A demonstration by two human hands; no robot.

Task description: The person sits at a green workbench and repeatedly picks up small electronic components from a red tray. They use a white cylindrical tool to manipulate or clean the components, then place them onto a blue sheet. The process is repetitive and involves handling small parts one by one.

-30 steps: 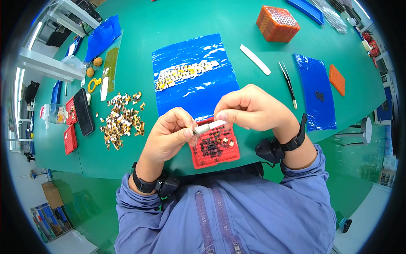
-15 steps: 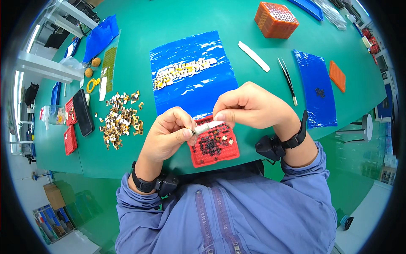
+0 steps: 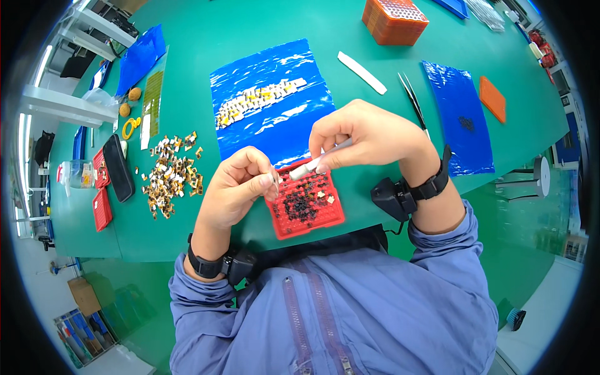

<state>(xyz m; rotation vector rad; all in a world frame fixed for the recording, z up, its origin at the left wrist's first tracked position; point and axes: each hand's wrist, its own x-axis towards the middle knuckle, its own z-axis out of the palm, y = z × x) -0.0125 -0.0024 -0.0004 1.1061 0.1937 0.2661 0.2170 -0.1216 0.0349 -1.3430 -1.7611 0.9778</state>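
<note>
My right hand [image 3: 369, 137] grips a whitish, pen-shaped tool [image 3: 304, 169], slanted down to the left. Its blunt pale end is close to the fingertips of my left hand [image 3: 237, 187]. Thumb and forefinger of that left hand are pinched together on something tiny, too small to name. Both hands are over the far left part of a red perforated tray [image 3: 306, 232]. Many small black parts [image 3: 300, 205] lie in the tray, with a few pale pieces [image 3: 325, 197] at its right side.
Beyond the tray lies a blue sheet [image 3: 275, 134] with rows of white-and-gold pieces [image 3: 259, 100]. A loose pile of similar pieces [image 3: 169, 178] is at left. Tweezers [image 3: 410, 100], a white strip [image 3: 362, 73], another blue sheet [image 3: 459, 119] and stacked orange trays [image 3: 394, 22] stand right.
The pen-shaped tool has drawn back from my left fingertips and now tilts more steeply, its rear end showing above my right hand. The whole view has shifted slightly.
</note>
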